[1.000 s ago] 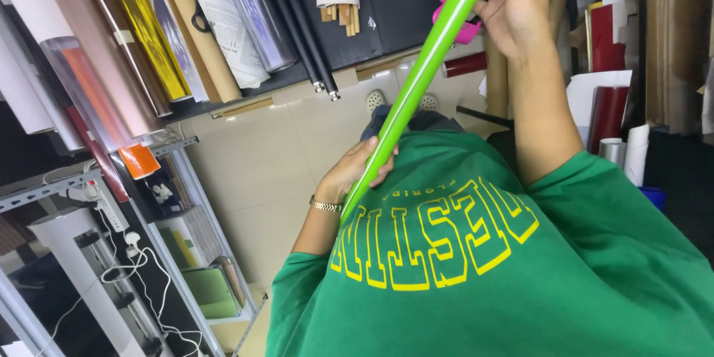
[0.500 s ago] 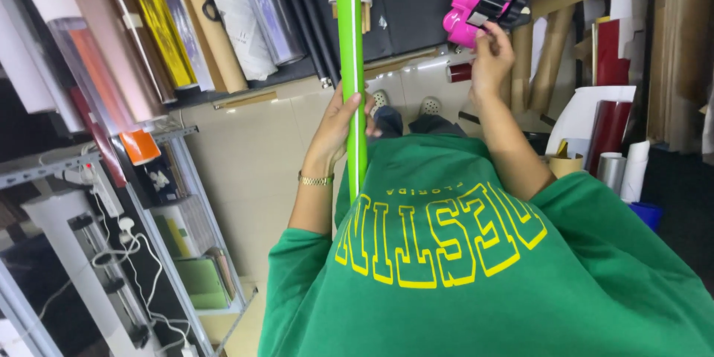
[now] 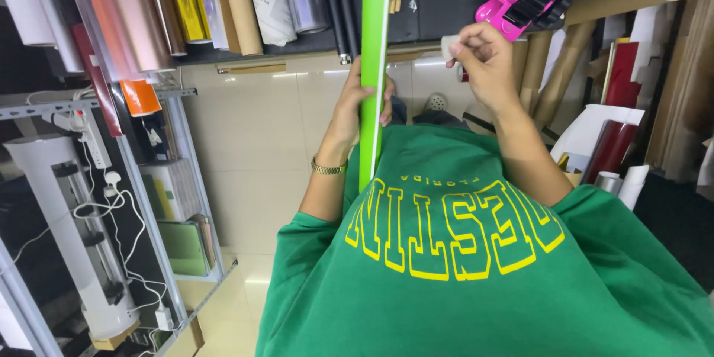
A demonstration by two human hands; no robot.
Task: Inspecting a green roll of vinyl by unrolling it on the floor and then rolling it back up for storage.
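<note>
Above the green shirt (image 3: 461,253), hands — left (image 3: 357,108) clasping the lime-green roll (image 3: 374,67), right (image 3: 487,59) pinching a small pale piece (image 3: 447,47).

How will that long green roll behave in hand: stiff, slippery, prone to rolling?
The green roll stays straight under one grip from the left hand, so probably stiff and fairly light. Its glossy surface looks slippery. Being round, it would likely roll if laid on the tiled floor.

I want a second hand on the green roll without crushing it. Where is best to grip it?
Grip the green roll on its bare shaft above the left hand, coming from the right side. It stands upright, slim and round, so fingers can probably wrap it there.
</note>
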